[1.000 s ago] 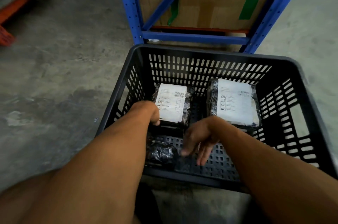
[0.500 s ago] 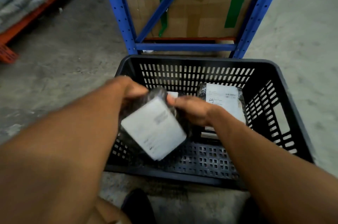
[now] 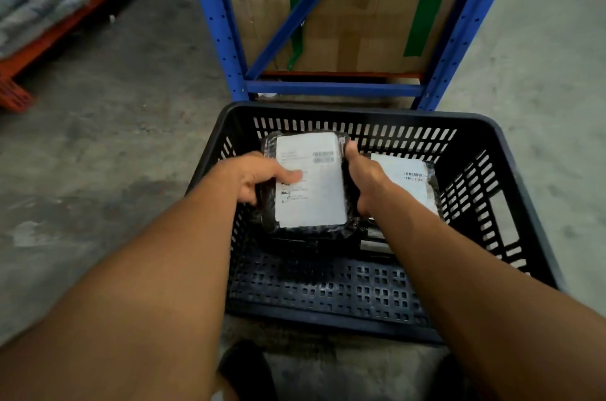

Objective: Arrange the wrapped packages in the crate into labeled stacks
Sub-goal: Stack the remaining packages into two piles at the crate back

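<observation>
A black slatted plastic crate [image 3: 367, 323] stands on the concrete floor in front of me. Both hands grip one black-wrapped package [image 3: 316, 190] with a white label facing up, held at the crate's back left. My left hand [image 3: 259, 176] grips its left edge, thumb across the label. My right hand [image 3: 362, 177] clasps its right edge. To the right, behind my right wrist, lies another labelled package [image 3: 411, 179]. What is under the held package is hidden.
A blue steel rack frame [image 3: 331, 87] stands just behind the crate, with taped cardboard boxes [image 3: 357, 27] on it. At the far left is an orange rack [image 3: 19, 63] holding folded grey cloth [image 3: 36, 4]. Bare concrete floor [image 3: 114, 145] surrounds the crate.
The package was picked up from the crate's near left, turned label-up in both hands, and carried to the back left. My view has tilted up slightly.
</observation>
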